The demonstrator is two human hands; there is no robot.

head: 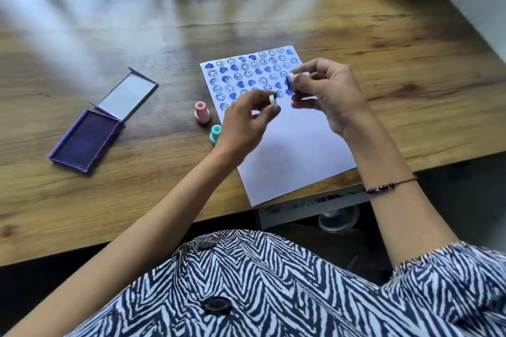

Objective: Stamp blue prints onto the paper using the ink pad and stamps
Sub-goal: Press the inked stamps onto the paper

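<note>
A white paper (pixel 295 145) lies on the wooden table, its upper half filled with rows of blue smiley and heart prints. Above it, my right hand (pixel 328 93) holds a small white stamp (pixel 294 80) whose blue inked face points left. My left hand (pixel 246 120) pinches a small white cap (pixel 273 99) between thumb and fingers, a little apart from the stamp. An open purple ink pad (pixel 85 139) with its lid folded back sits far left. A pink stamp (pixel 202 112) and a teal stamp (pixel 215 134) stand upright just left of the paper.
The wooden table (pixel 410 63) reaches back to a dark window sill. The paper's lower corner hangs over the near table edge. A white fan base (pixel 338 217) stands on the floor under the table.
</note>
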